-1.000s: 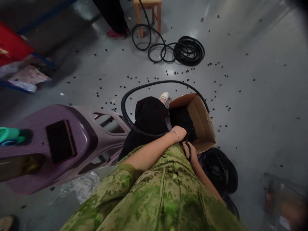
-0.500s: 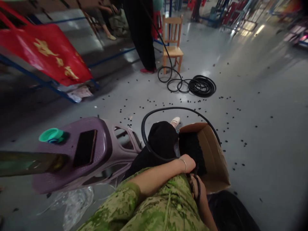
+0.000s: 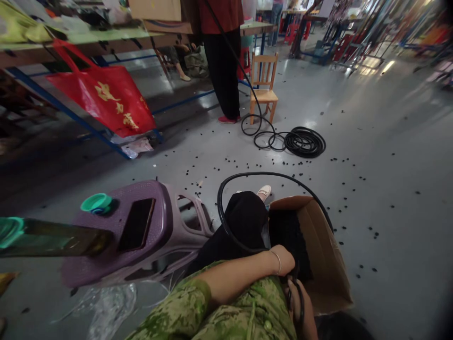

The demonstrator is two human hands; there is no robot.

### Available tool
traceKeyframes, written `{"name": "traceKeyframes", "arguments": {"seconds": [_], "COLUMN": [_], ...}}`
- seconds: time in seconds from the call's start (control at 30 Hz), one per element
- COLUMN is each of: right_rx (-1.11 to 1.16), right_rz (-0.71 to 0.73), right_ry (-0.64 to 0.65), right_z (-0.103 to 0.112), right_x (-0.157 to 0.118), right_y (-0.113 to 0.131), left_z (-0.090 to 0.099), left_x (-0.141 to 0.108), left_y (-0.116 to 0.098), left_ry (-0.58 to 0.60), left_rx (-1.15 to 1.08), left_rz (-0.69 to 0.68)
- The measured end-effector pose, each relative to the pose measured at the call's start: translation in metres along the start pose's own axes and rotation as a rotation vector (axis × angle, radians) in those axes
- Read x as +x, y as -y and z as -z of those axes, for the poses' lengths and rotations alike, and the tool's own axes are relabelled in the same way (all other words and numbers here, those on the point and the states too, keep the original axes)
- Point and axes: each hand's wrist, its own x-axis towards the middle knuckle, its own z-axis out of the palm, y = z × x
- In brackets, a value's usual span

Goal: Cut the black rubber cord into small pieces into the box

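A black hose (image 3: pixel 220 203) arches over my dark-trousered knee and runs in at my left hand (image 3: pixel 284 259), whose fingers are closed on it. Just below, my right hand (image 3: pixel 299 300) is curled shut. A black loop, rather like a scissors handle, lies across its back; what the fingers grip is mostly hidden. Both hands are close together at my lap, by the near edge of an open cardboard box (image 3: pixel 327 255). Many small black pieces (image 3: pixel 286 236) fill the dark inside of the box.
To the left, a purple stool (image 3: pixel 161 222) bears a phone (image 3: pixel 136 224), a green cup (image 3: pixel 96 203) and a bottle (image 3: pixel 53 238). Coiled hose (image 3: pixel 306 142) lies ahead, near a wooden chair (image 3: pixel 264 94) and a standing person (image 3: pixel 222 66). Small black bits dot the floor.
The view has tilted up and shifted, so more of the worktable and the standing person shows. My hands keep nearly the same pose beside the box.
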Motion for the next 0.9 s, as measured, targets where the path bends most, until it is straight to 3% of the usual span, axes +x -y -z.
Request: {"name": "traceKeyframes", "arguments": {"seconds": [0.1, 0.3, 0.53, 0.6, 0.77, 0.9], "right_rx": [0.072, -0.064, -0.141, -0.11, 0.047, 0.013], "right_rz": [-0.074, -0.055, -0.039, -0.065, -0.19, -0.128], "right_ry": [0.025, -0.052, -0.006, -0.009, 0.134, 0.11], "right_z": [0.0, -0.008, -0.009, -0.007, 0.001, 0.0], "right_x": [0.002, 0.009, -0.005, -0.006, -0.006, -0.007], "right_y": [0.001, 0.002, 0.032, 0.037, 0.041, 0.033], "left_z": [-0.002, 0.001, 0.01, 0.012, 0.01, 0.005], "left_x": [0.003, 0.003, -0.012, -0.013, -0.013, -0.009], "left_y": [0.001, -0.001, -0.001, 0.0, 0.001, 0.002], "left_ry": [0.005, 0.02, -0.013, -0.008, 0.039, 0.039], "left_rx": [-0.004, -0.06, -0.101, -0.111, -0.092, -0.08], "left_rz": [-0.013, 0.151, 0.285, 0.271, 0.183, 0.141]}}
